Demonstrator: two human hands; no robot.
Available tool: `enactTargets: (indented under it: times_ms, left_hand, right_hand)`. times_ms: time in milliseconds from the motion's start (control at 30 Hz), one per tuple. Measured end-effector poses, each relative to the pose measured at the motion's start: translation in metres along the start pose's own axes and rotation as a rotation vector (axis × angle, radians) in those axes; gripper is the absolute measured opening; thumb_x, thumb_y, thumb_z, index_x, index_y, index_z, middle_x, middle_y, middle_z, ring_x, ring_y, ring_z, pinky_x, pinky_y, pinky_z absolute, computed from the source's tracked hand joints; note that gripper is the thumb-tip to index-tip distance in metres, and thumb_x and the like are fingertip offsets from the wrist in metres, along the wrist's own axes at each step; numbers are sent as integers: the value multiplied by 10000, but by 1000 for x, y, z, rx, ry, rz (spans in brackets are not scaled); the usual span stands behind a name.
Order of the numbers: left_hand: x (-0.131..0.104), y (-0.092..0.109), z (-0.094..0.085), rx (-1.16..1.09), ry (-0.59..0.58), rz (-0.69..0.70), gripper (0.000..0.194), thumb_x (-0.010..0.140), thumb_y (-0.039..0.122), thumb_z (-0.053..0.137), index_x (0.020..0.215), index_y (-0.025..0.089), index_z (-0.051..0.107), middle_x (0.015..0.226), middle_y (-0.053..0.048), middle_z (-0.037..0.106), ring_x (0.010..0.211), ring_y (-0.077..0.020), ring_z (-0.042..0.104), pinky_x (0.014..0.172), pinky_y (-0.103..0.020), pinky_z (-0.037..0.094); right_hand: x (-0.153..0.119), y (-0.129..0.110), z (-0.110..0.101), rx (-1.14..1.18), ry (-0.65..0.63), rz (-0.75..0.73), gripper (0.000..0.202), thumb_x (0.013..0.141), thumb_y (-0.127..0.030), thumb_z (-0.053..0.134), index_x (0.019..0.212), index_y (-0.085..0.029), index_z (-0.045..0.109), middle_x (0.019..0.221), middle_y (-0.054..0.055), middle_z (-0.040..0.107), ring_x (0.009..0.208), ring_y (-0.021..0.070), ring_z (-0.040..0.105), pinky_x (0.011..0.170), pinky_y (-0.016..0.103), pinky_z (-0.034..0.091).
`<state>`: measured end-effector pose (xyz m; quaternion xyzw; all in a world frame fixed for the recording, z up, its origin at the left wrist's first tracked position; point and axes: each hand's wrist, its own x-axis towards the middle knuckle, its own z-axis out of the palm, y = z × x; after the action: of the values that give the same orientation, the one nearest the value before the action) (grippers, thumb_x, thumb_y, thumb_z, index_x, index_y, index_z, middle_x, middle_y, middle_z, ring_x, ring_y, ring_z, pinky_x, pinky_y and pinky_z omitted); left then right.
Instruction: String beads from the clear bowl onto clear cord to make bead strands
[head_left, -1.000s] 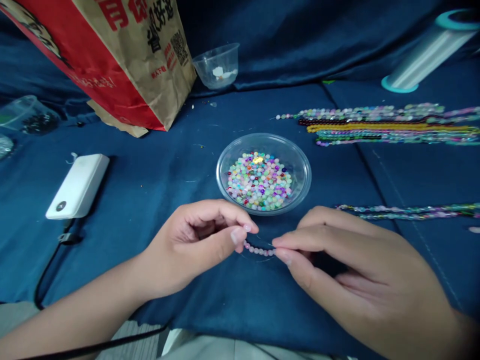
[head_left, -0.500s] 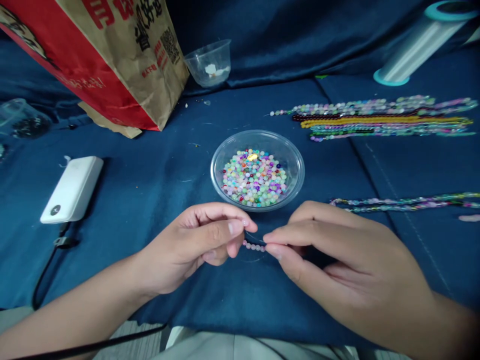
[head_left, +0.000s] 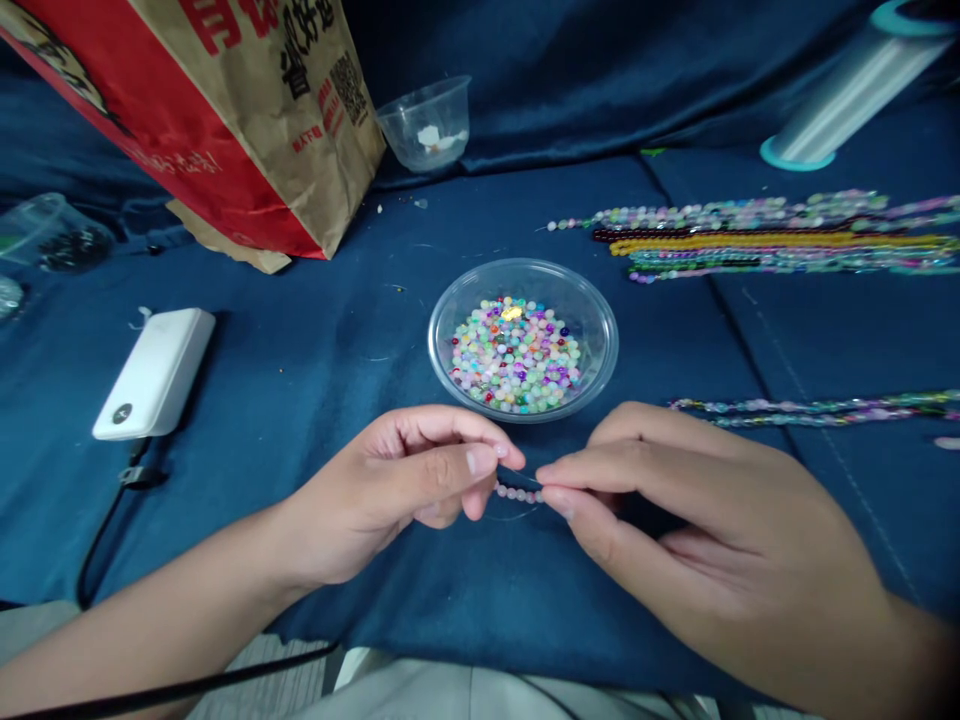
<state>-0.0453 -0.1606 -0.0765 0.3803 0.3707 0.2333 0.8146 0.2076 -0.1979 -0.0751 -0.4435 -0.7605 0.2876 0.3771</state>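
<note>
Between the thumb and forefinger of my left hand [head_left: 420, 475] is a small pale pink bead [head_left: 502, 451]. My right hand [head_left: 697, 530] pinches a thin clear thread [head_left: 525, 477], which runs across the narrow gap toward the left fingers. Just below the thread, a short row of pink beads [head_left: 519, 494] spans between the two hands; its ends are hidden by the fingers. Right behind my fingertips stands a clear plastic bowl [head_left: 600, 385] holding many mixed coloured beads [head_left: 517, 355] and one gold-coloured piece [head_left: 511, 313].
Bead strands [head_left: 750, 240] lie at the back right, and more strands [head_left: 817, 412] beside my right hand. A thread spool [head_left: 855, 90] stands behind. On the left are a paper bag [head_left: 247, 120], a white power bank [head_left: 157, 370] with a cable, and plastic cups [head_left: 427, 125].
The whole view has shifted slightly, so everything sits a little further right. Both hands keep nearly the same pinching pose over the beads.
</note>
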Motion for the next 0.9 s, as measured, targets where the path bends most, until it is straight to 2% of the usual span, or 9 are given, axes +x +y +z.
enactTargets:
  times_ms: [500, 600, 733, 900]
  left_hand:
    - [0, -1, 0, 36, 26, 6, 204, 1011, 405, 845, 1064, 210, 871, 694, -3, 603, 616, -71, 450, 541, -165, 316]
    - [0, -2, 3, 126, 42, 73, 172, 1012, 368, 846, 1066, 206, 868, 708, -4, 638, 634, -74, 517, 567, -153, 384]
    - [0, -4, 8, 267, 69, 206, 80, 1021, 281, 831, 1055, 217, 863, 840, -18, 744, 706, -79, 654, 679, -165, 531]
    - [-3, -9, 11, 526, 156, 346, 99, 1030, 271, 804, 1098, 231, 864, 852, -16, 794, 703, -100, 687, 653, -185, 547]
  right_hand:
    - [0, 0, 1, -9, -7, 2, 215, 995, -87, 715, 984, -263, 839, 809, -37, 755, 682, 86, 691, 638, 229, 528]
    - [0, 0, 3, 11, -12, 5, 202, 995, -102, 718, 965, -263, 837, 812, -35, 756, 682, 91, 686, 643, 234, 530]
    - [1, 0, 5, 35, -23, 16, 208, 1004, -112, 702, 930, -255, 833, 794, -32, 747, 675, 96, 675, 636, 236, 522]
    - [4, 0, 6, 53, -25, 14, 196, 999, -104, 706, 923, -234, 832, 775, -40, 730, 671, 75, 665, 637, 211, 509]
